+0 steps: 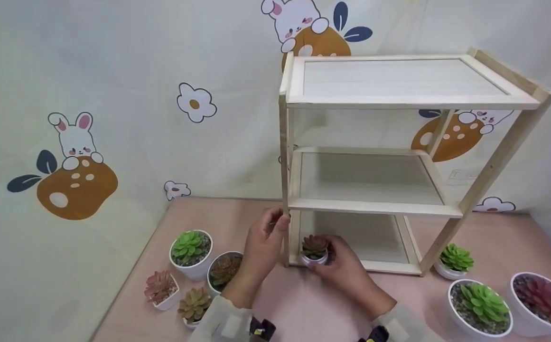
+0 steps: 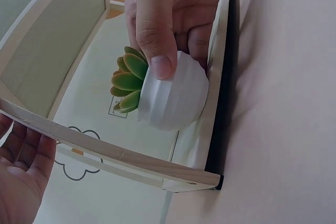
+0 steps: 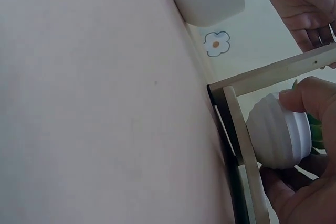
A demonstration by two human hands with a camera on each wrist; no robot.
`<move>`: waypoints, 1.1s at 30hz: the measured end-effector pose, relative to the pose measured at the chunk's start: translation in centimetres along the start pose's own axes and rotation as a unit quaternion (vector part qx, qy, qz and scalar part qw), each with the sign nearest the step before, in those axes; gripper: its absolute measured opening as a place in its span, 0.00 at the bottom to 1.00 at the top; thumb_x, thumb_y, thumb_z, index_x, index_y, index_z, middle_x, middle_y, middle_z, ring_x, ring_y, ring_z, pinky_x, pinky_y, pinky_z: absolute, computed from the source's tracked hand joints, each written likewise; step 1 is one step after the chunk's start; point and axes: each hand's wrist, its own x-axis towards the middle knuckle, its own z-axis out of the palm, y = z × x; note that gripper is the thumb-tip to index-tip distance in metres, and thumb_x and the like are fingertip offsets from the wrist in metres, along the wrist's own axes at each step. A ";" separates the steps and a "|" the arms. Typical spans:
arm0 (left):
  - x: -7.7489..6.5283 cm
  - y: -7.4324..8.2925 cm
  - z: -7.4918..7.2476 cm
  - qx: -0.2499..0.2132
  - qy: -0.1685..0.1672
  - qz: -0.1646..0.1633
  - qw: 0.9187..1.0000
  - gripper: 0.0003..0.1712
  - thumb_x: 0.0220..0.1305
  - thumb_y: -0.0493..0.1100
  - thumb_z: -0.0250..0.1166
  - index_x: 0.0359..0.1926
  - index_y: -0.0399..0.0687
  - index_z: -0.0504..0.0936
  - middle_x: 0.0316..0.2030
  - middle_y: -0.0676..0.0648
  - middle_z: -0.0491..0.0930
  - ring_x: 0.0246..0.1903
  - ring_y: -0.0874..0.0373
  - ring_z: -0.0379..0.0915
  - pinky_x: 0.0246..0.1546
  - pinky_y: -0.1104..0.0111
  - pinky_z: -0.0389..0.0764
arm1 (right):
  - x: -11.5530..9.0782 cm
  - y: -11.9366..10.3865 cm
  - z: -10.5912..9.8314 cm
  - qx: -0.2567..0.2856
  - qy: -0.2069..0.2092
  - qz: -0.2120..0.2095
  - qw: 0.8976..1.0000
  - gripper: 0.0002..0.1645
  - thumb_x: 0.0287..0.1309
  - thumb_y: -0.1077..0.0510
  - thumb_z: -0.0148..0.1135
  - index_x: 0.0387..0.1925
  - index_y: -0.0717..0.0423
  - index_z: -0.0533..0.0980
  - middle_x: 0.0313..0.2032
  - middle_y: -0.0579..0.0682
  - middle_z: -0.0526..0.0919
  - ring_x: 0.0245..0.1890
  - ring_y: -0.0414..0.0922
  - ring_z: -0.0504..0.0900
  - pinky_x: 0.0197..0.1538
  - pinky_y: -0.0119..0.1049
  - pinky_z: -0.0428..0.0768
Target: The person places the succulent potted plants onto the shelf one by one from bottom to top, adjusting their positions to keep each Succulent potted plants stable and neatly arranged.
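Observation:
My right hand (image 1: 349, 268) holds a small potted succulent (image 1: 314, 247) at the front left of the bottom board of a wooden shelf rack (image 1: 375, 207). Its white ribbed pot (image 2: 176, 98) sits upright close over that board, the thumb on one side and fingers on the other. Green, brown-tipped leaves (image 2: 128, 82) rise above the rim. At the rack's left post, my left hand (image 1: 263, 244) grips the wood, its fingers (image 2: 29, 148) bent against the upright. The right wrist view also has the white pot (image 3: 275, 135) right beside the board's front rail (image 3: 247, 150).
Left of the rack stand several potted succulents, among them a green one (image 1: 190, 247) and a reddish one (image 1: 160, 287). On the right are a small green plant (image 1: 456, 259), a larger green one (image 1: 484, 304) and a dark red one (image 1: 543, 294). A patterned curtain (image 1: 133, 71) hangs behind.

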 end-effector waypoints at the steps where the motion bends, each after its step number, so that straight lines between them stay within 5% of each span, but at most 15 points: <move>1: 0.0 0.0 0.0 0.001 0.000 0.001 1.000 0.15 0.70 0.45 0.56 0.52 0.41 0.76 0.46 0.43 0.80 0.50 0.56 0.76 0.55 0.64 0.76 | -0.1 0.0 0.0 0.005 0.006 0.008 1.000 0.38 0.43 0.56 0.77 0.56 0.59 0.69 0.53 0.56 0.76 0.57 0.50 0.75 0.59 0.44 0.75; 13: -0.1 -0.1 0.0 0.016 0.011 0.024 1.000 0.15 0.71 0.44 0.56 0.52 0.40 0.76 0.45 0.42 0.80 0.48 0.56 0.76 0.53 0.63 0.78 | -0.9 -0.4 0.4 0.035 0.025 0.044 0.998 0.41 0.45 0.57 0.76 0.59 0.65 0.67 0.54 0.61 0.72 0.54 0.53 0.77 0.52 0.31 0.79; 22: -0.2 0.1 0.1 0.023 0.006 0.004 1.000 0.15 0.71 0.45 0.56 0.53 0.41 0.76 0.46 0.43 0.80 0.49 0.55 0.75 0.54 0.63 0.77 | -0.8 -0.3 0.5 0.041 0.056 0.055 0.996 0.39 0.43 0.56 0.77 0.54 0.66 0.69 0.49 0.62 0.78 0.47 0.51 0.81 0.46 0.32 0.81; 33: 0.9 -3.7 0.5 0.015 0.017 0.024 0.999 0.17 0.69 0.53 0.56 0.51 0.48 0.77 0.44 0.47 0.80 0.48 0.59 0.76 0.53 0.65 0.77 | -0.4 -0.4 0.4 -0.016 0.089 0.067 0.994 0.35 0.41 0.51 0.79 0.50 0.60 0.73 0.43 0.53 0.79 0.43 0.46 0.79 0.47 0.38 0.80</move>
